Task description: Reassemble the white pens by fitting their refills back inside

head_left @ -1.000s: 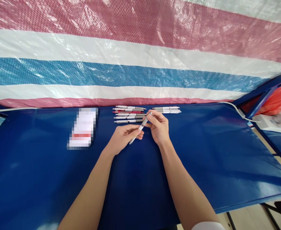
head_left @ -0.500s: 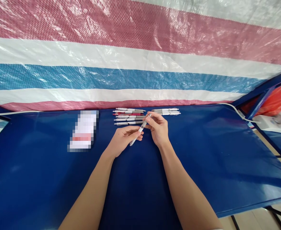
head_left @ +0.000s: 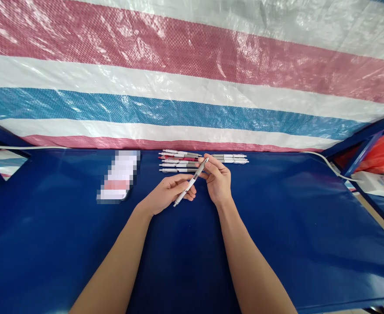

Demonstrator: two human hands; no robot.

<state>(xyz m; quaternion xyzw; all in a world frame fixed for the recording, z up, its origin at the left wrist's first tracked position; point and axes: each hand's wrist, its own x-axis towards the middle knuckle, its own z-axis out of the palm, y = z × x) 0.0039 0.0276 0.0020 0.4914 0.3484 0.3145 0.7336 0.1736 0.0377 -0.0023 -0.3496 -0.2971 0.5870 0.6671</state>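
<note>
Over the blue table point(head_left: 277, 218), we see a white retractable pen point(head_left: 194, 177) slanting between both hands: the left hand point(head_left: 167, 192) pinches its barrel, while the right hand point(head_left: 219, 181) holds it near the raised tip. Beyond, we see white pens point(head_left: 178, 165) lying grouped near the striped sheet point(head_left: 152, 111).

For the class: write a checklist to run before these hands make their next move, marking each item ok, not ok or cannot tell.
1. Right hand has the pen: ok, fingers pinch its upper end.
2. Left hand at the pen: ok, it touches the lower part.
3. Pen complete inside: cannot tell, its inside is hidden.
4. Left group of pens fully visible: not ok, the hands partly overlap it.
5. Blurred pale object apart from both hands: ok, it lies left of them on the blue table.
</note>
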